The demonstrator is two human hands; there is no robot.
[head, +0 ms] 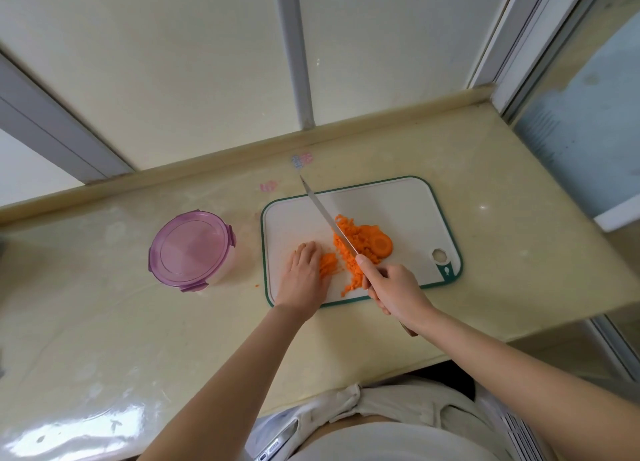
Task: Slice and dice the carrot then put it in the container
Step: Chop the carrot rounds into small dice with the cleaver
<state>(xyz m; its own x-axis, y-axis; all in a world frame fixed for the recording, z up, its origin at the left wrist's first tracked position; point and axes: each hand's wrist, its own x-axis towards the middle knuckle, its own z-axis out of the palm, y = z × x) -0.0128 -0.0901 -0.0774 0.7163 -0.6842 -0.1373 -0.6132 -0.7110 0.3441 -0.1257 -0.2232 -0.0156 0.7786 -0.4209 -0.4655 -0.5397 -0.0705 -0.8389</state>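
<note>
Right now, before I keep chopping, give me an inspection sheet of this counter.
Surface: pale glossy counter bearing a green-edged white cutting board.
Job's things: diced carrot heaped on the board beside a round slice; knife blade over the heap; container left of board, purple lid on.
Clutter: one carrot bit off the board's left edge; stickers near the back.
Hands: left hand rests on the board against a carrot clump; right hand grips the knife.
Cables: nothing seen.
Surroundings: panelled wall behind, glass at right.
</note>
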